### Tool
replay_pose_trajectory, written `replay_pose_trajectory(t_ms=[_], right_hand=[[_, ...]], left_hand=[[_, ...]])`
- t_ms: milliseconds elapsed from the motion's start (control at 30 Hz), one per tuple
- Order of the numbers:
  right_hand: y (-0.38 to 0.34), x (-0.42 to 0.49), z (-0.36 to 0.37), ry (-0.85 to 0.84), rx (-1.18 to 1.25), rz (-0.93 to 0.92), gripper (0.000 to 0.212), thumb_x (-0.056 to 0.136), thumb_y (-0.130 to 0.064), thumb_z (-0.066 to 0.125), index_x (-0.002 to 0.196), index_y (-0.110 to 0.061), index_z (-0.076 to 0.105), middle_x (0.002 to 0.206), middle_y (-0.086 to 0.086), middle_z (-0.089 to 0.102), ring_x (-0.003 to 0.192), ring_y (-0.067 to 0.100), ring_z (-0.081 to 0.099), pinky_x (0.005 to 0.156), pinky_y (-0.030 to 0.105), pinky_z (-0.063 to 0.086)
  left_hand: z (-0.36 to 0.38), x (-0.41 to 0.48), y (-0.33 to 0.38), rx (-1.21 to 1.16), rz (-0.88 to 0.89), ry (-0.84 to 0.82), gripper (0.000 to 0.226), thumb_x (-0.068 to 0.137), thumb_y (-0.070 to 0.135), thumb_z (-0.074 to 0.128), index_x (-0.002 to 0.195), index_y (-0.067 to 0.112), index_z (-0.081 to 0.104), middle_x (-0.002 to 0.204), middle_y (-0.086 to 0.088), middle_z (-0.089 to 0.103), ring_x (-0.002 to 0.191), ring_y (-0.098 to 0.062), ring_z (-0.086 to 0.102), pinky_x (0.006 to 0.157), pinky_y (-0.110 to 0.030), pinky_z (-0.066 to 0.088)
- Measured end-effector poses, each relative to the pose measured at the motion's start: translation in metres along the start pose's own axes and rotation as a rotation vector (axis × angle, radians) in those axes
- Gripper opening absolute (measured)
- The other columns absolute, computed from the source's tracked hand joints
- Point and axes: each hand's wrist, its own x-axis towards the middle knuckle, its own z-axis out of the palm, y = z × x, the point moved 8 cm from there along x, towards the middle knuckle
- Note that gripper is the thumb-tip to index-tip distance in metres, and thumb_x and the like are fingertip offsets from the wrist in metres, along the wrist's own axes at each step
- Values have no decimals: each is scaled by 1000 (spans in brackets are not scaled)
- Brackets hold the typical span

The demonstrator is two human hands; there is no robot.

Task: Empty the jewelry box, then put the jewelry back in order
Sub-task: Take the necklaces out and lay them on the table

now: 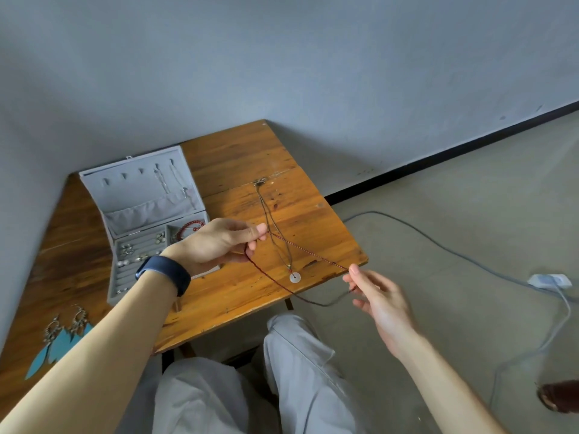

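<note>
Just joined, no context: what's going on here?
A person holds a dark red cord necklace stretched between both hands: the left hand pinches one side, the right hand the other, over the wooden table edge. A pendant necklace lies on the table. The grey jewelry box stands open, with a red bead bracelet and small silver pieces inside. Blue feather earrings lie on the table.

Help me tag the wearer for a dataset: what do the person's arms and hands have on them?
No sleeves are in view; both arms are uncovered up to the frame edge. The left hand has a dark navy wristband, smooth and wide like a fitness band, strapped at the wrist. The right hand shows no watch, band or ring.
</note>
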Motion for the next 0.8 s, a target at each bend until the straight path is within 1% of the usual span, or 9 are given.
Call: replay_pose_trajectory(t_ms=[100, 200, 267, 400, 467, 567, 667, 733, 800], right_hand=[[-1, 3, -9, 65, 30, -22, 22, 85, -51, 72, 91, -32, 80, 90, -18, 75, 74, 0, 60, 69, 23, 50], [1, 8, -17, 110, 159, -15, 29, 78, -46, 76, 91, -21, 82, 73, -7, 68, 65, 7, 56, 61, 22, 49], [5, 10, -20, 137, 194, -9, 33, 73, -47, 78, 89, -18, 82, 70, -2, 66, 60, 8, 57, 56, 20, 49], [13, 17, -22, 190, 228, 29, 16, 80, -36, 78, 83, -20, 81, 75, 2, 73, 57, 7, 60, 53, 20, 51], [15, 22, -22, 218, 223, 23, 13, 86, -29, 76, 81, -18, 81, 80, 4, 76, 58, 8, 62, 53, 20, 52], [15, 26, -21, 256, 195, -5, 15, 89, -26, 74, 83, -15, 80, 76, 3, 75, 59, 9, 63, 55, 19, 52], [14, 27, -15, 250, 131, -39, 13, 91, -26, 72, 84, -18, 80, 67, 2, 71, 60, 9, 64, 57, 18, 52], [15, 26, -6, 220, 77, -64, 14, 94, -26, 69, 86, -21, 79, 70, 2, 72, 64, 8, 66, 60, 18, 53], [17, 25, 3, 187, 22, -65, 15, 97, -25, 64, 90, -22, 78, 77, 1, 74, 70, 9, 68, 65, 22, 56]], left_hand=[[0, 10, -3, -32, -37, -61, 17, 83, 34, 77, 87, 18, 73, 76, -1, 62, 74, -13, 62, 74, -27, 54], [-12, 29, 2, 491, -49, -18, 7, 92, 31, 70, 94, 25, 74, 82, 7, 67, 80, -10, 64, 75, -28, 53], [-18, 41, 13, 899, -20, 2, 7, 93, 39, 66, 94, 32, 70, 93, 14, 68, 92, -10, 63, 87, -32, 50], [-26, 60, 37, 1124, -9, 41, 28, 94, 50, 60, 105, 27, 71, 106, 11, 66, 101, -11, 62, 97, -35, 46], [-29, 70, 46, 1026, -3, 48, 34, 94, 53, 58, 98, 23, 73, 99, 8, 69, 93, -13, 64, 91, -35, 50], [-21, 79, 46, 359, -87, -70, 34, 85, 52, 67, 69, 22, 65, 74, 3, 59, 69, -15, 56, 74, -31, 48], [-9, 94, 54, -230, -62, -150, 9, 79, 26, 71, 80, 19, 66, 79, 0, 62, 74, -15, 60, 77, -29, 50], [-5, 110, 54, -229, -39, -129, 14, 82, 11, 72, 95, 13, 69, 86, -1, 67, 79, -15, 64, 80, -29, 54], [-11, 127, 52, 85, -22, 12, 14, 89, 9, 69, 102, 13, 71, 91, -3, 70, 85, -16, 66, 81, -29, 56]])
